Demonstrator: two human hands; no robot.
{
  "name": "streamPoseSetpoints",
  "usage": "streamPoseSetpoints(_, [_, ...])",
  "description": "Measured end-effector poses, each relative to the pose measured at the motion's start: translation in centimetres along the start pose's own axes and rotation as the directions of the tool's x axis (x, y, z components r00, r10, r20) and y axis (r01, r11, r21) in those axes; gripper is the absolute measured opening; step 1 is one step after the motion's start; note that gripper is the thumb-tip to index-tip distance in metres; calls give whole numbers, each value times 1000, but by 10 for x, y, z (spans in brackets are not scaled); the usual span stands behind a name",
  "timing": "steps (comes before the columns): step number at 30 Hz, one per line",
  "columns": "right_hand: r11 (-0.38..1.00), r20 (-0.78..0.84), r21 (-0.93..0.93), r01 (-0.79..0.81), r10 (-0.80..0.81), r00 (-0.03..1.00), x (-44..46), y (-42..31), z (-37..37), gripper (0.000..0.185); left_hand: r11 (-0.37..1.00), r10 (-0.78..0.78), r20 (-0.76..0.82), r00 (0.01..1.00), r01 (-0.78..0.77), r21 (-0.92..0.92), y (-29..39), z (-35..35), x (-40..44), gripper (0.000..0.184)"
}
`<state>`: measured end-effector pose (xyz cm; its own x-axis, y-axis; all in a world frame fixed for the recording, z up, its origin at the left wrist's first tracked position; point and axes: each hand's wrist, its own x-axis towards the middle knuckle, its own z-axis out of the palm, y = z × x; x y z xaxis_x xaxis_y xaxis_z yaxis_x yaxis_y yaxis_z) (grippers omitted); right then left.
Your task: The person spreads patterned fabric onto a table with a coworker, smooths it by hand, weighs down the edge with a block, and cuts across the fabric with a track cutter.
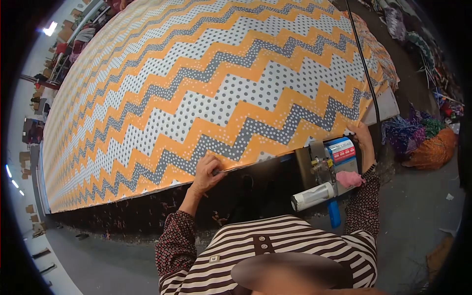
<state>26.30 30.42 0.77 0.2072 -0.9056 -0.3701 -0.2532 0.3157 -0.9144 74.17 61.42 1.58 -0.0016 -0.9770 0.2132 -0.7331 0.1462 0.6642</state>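
Note:
A large zigzag fabric [246, 88] in orange, white and grey with dots covers the long table. My left hand [207, 173] is closed on its near edge, fingers curled over the cloth at the middle of the front side. Farther right, my right hand [361, 136] has its fingers on the fabric's near right corner, pinching the edge. Below that corner, just left of my right forearm, a cutting machine [327, 169] with a blue and red label and a white cylinder hangs at the table's side. A pink cloth bundle [349, 179] sits on it.
A black cable [366, 69] runs down over the right end of the fabric. Bundles of purple and orange material [430, 142] lie on the floor at the right. Part of another person [118, 5] shows at the far top left edge of the table.

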Motion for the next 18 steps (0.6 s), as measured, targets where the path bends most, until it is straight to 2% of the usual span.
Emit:
streamPoseSetpoints(3, [994, 77, -105, -37, 45, 996, -2, 5, -8, 23, 999, -18, 27, 999, 19, -37, 2, -4, 1, 25])
streamPoseSetpoints(7, [997, 77, -80, 14, -7, 997, -2, 20, -12, 21, 990, -74, 41, 996, 79, -114, -3, -10, -10, 25])
streamPoseSetpoints(9, [999, -7, 23, -24, 24, 1000, -11, 1, -8, 18, 994, -109, 62, 992, 108, 10, -1, -15, -18, 25])
streamPoseSetpoints(10, [1000, 5, 22, -21, 21, 1000, -9, 4, -3, 18, 993, -117, 54, 992, 116, 15, 0, -16, -20, 25])
streamPoseSetpoints(12, [981, -134, 23, 192, -188, 973, 0, 18, 14, 18, 993, -89, 38, 995, 86, 80, 6, -23, -26, 22])
streamPoseSetpoints(13, [977, -38, -87, 195, -198, 979, 0, 14, 7, 21, 989, -112, 18, 993, 110, 102, 8, -30, -30, 22])
streamPoseSetpoints(14, [979, 11, 5, 202, -202, 979, 0, 14, 8, 24, 987, -105, -60, 993, 111, 116, 13, -38, -33, 20])
streamPoseSetpoints(15, [978, 2, -30, 204, -204, 979, 5, 18, 7, 27, 985, -96, -135, 986, 114, 131, 15, -46, -40, 18])
streamPoseSetpoints(16, [968, 27, -124, 218, -216, 976, 13, 25, -1, 28, 937, -215, -303, 928, 284, 204, 7, -51, -54, 12])
streamPoseSetpoints(17, [961, 18, -199, 191, -191, 981, 14, 24, -4, 30, 869, -313, -374, 873, 422, 259, -6, -60, -72, 10])
streamPoseSetpoints(18, [959, 20, -189, 209, -209, 978, 19, 33, -10, 31, 782, -403, -393, 827, 534, 321, -17, -66, -94, 10])
